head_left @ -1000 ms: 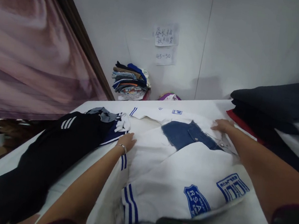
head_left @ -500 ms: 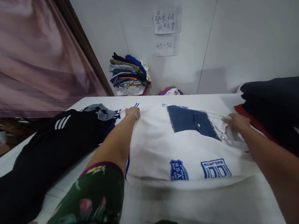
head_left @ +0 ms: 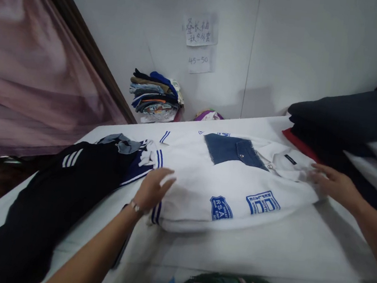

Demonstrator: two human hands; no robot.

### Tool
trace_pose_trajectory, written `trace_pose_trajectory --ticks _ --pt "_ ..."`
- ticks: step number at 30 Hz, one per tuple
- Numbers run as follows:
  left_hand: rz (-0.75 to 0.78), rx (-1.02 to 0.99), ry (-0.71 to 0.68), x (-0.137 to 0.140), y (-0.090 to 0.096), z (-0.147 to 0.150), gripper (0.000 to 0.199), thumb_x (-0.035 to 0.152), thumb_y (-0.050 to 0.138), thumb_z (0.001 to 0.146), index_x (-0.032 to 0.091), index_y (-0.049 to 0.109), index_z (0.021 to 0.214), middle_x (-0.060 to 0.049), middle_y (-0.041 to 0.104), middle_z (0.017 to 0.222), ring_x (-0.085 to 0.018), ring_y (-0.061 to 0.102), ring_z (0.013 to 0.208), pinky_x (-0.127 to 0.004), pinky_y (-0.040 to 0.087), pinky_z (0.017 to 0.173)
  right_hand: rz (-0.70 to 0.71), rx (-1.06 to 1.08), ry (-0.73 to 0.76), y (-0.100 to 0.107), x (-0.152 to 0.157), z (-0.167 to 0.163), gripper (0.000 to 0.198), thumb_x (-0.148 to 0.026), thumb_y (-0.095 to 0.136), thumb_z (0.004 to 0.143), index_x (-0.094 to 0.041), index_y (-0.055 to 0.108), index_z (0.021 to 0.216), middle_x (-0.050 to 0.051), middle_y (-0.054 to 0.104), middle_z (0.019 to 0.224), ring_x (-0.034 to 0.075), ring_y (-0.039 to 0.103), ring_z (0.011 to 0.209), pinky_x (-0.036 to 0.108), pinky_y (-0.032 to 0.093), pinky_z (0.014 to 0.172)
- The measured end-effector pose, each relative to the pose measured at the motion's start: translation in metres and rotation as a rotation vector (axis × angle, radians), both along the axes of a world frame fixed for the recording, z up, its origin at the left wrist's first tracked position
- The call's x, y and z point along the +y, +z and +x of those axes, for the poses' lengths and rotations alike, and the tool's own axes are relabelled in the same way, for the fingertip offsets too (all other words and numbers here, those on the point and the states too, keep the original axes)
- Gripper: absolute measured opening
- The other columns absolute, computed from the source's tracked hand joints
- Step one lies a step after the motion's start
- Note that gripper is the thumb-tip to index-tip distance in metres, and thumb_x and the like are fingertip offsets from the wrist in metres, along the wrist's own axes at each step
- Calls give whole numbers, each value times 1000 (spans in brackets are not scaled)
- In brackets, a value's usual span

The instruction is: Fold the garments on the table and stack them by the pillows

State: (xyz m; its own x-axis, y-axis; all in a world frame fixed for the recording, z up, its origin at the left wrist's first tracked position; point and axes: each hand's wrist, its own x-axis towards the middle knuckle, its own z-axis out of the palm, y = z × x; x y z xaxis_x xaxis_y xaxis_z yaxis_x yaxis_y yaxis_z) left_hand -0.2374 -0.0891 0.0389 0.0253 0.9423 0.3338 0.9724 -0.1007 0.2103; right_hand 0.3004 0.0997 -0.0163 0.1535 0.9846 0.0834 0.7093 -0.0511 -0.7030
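A white sweatshirt (head_left: pixel 190 182) with blue printed badges and striped trim lies flat, its collar towards the right. A denim pocket patch (head_left: pixel 223 150) shows on its chest. My left hand (head_left: pixel 154 190), with a bracelet at the wrist, hovers at the striped hem with thumb and fingers apart and nothing in them. At the collar end, my right hand (head_left: pixel 338 186) reaches to the shoulder edge with its fingers stretched out, seemingly touching the cloth. A dark label (head_left: pixel 290 159) shows inside the open collar.
A black garment with white stripes (head_left: pixel 49 198) lies along the left of the white table (head_left: pixel 249 262). Dark folded clothes (head_left: pixel 348 114) are piled at the right. Beyond the far edge stands a stack of folded clothes (head_left: pixel 156 94). A pink curtain (head_left: pixel 40 65) hangs at left.
My left hand has let go of the far hem corner and come nearer. My right hand has shifted from the collar opening to the shoulder, and the collar now lies spread with its label showing.
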Motion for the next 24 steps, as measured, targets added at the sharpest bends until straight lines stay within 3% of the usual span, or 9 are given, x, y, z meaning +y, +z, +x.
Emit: trace_pose_trajectory --ticks 3,6,9,12,16,20,24 --pt "-76 50 -169 -64 -17 28 38 42 56 85 24 59 119 -9 63 121 -25 57 113 -45 39 102 70 26 -70 -13 -54 24 39 -45 59 74 -34 63 111 7 64 118 28 63 97 42 50 84" --pt "-182 155 -210 -93 -35 40 56 35 65 77 25 51 130 -11 52 137 -29 48 125 -52 32 107 -57 175 -171 -21 -83 34 45 -52 59 74 -36 60 116 9 65 114 29 66 91 42 53 82" --pt "-213 235 -167 -93 -44 41 61 17 59 73 23 50 132 -11 48 141 -30 42 131 -52 28 109 -128 437 -222 -16 -86 31 56 -42 62 77 -27 51 129 13 61 119 26 66 94 34 57 73" --pt "-209 277 -122 -84 -45 42 69 2 50 65 22 51 132 -10 48 141 -28 42 131 -50 30 109 -201 694 -224 -3 -75 23 72 -27 64 79 -20 32 142 16 56 126 21 67 88 29 58 67" --pt "-220 302 -108 -74 -46 46 73 -2 46 62 23 53 130 -10 53 136 -26 48 126 -46 39 102 -309 831 -164 3 -57 9 86 -22 65 80 -20 13 148 14 61 115 16 67 71 32 59 65" --pt "-260 323 -75 -61 -42 48 66 -2 44 66 21 56 127 -10 59 128 -25 52 121 -41 45 96 -301 753 -173 3 -42 -8 83 -16 67 72 -22 25 144 9 64 106 16 63 68 32 59 57" --pt "-261 337 -37 -58 -21 41 60 2 44 69 22 59 124 -9 64 121 -25 58 112 -40 49 91 -190 669 -176 17 -49 -8 65 -12 65 69 -18 47 131 9 62 108 12 57 67 21 52 51"
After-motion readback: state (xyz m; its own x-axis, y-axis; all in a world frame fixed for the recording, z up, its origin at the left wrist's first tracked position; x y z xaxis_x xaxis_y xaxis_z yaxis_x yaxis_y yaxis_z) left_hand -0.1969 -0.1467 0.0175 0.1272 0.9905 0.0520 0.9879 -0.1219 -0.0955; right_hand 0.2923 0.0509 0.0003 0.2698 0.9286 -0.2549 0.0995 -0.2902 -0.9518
